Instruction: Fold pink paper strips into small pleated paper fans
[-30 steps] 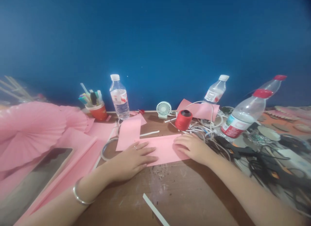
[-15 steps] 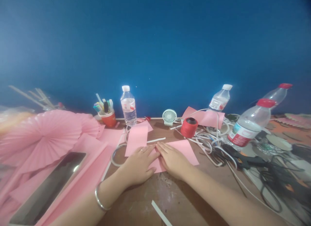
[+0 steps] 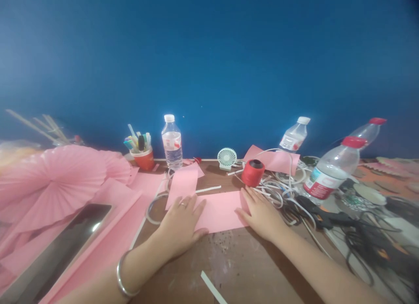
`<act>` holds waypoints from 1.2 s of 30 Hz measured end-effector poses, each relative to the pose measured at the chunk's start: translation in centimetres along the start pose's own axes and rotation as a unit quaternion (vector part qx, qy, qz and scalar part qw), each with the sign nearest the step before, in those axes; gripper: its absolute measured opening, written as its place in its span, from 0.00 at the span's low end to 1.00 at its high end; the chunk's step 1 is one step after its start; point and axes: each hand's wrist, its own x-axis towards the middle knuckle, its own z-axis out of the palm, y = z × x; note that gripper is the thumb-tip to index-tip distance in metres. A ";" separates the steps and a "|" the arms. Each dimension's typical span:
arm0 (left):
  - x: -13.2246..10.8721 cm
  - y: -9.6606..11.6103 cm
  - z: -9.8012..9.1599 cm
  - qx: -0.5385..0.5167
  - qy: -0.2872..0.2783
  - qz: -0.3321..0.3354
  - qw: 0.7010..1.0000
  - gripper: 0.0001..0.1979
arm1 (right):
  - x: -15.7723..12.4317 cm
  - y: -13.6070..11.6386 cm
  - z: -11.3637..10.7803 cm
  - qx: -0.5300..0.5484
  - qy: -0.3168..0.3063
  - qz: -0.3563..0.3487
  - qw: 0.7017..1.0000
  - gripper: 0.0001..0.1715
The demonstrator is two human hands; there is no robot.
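Observation:
A pink sheet of paper (image 3: 222,212) lies flat on the brown table (image 3: 242,269) in front of me. My left hand (image 3: 183,223) rests on its left end, fingers stretched out, a ring on one finger. On the right end lies my right hand (image 3: 260,212), its fingers spread and hiding that edge of the sheet. Another pink paper piece (image 3: 183,182) lies just beyond my left fingers. Behind the sheet is a thin white strip (image 3: 208,189). A red thread spool (image 3: 253,173) stands just past my right fingertips.
Pink paper fans (image 3: 52,182) and a dark phone (image 3: 65,256) lie at left. A pen cup (image 3: 143,158), a water bottle (image 3: 172,142) and a small fan (image 3: 227,158) line the back. Cables (image 3: 278,188), a larger bottle (image 3: 337,169) and a black glue gun (image 3: 330,216) crowd the right.
My hands were together at the middle of the sheet; now they are apart, the right one moved to the right end and the left slightly leftward. More of the paper shows between them.

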 end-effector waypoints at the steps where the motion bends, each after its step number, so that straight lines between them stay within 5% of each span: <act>1: 0.1 -0.2 0.0 -0.006 0.008 -0.004 1.000 0.31 | 0.1 -0.1 -0.2 0.012 0.012 -0.001 1.000 0.37; 5: 0.6 -0.7 -0.6 -0.046 0.008 -0.031 0.998 0.20 | 0.3 -0.5 -1.2 0.077 0.034 -0.021 0.996 0.27; 9: 0.7 -0.5 -1.5 -0.209 -0.066 -0.046 0.975 0.09 | 0.1 -0.8 -1.7 0.150 0.015 -0.084 0.985 0.23; 12: 0.8 -0.3 -1.7 -0.320 -0.043 -0.124 0.938 0.07 | 0.1 -1.0 -1.8 0.201 0.142 -0.014 0.969 0.33; 15: 1.1 0.1 -1.4 -0.408 0.051 -0.177 0.894 0.08 | 0.6 -1.6 -2.1 0.319 0.281 0.113 0.898 0.39; 18: 1.0 0.7 -1.0 -0.505 0.044 -0.154 0.848 0.08 | 0.9 -2.9 -2.9 0.563 0.170 0.165 0.792 0.33; 20: 0.5 1.3 -1.0 -0.565 -0.041 -0.113 0.816 0.08 | 0.7 -4.0 -3.7 0.657 0.066 0.195 0.726 0.29; 22: 0.0 2.0 -1.1 -0.623 -0.110 -0.086 0.770 0.08 | 0.1 -4.9 -4.5 0.692 0.010 0.193 0.696 0.27; 25: -0.3 2.6 -1.5 -0.696 -0.068 -0.097 0.708 0.15 | -0.5 -5.7 -5.3 0.689 -0.090 0.152 0.703 0.23; 27: -0.1 2.6 -1.5 -0.710 -0.036 -0.121 0.693 0.19 | -0.6 -6.0 -5.3 0.669 -0.142 0.124 0.719 0.20; 31: 0.4 2.4 -0.9 -0.659 -0.050 -0.204 0.722 0.16 | -0.3 -5.9 -4.3 0.632 -0.036 0.116 0.765 0.15; 33: 0.5 2.4 -0.7 -0.652 -0.057 -0.202 0.728 0.15 | 0.0 -5.5 -3.8 0.612 0.021 0.133 0.779 0.15; 36: 0.4 2.5 -0.6 -0.670 -0.058 -0.172 0.720 0.14 | 0.1 -5.0 -3.4 0.600 0.026 0.145 0.787 0.14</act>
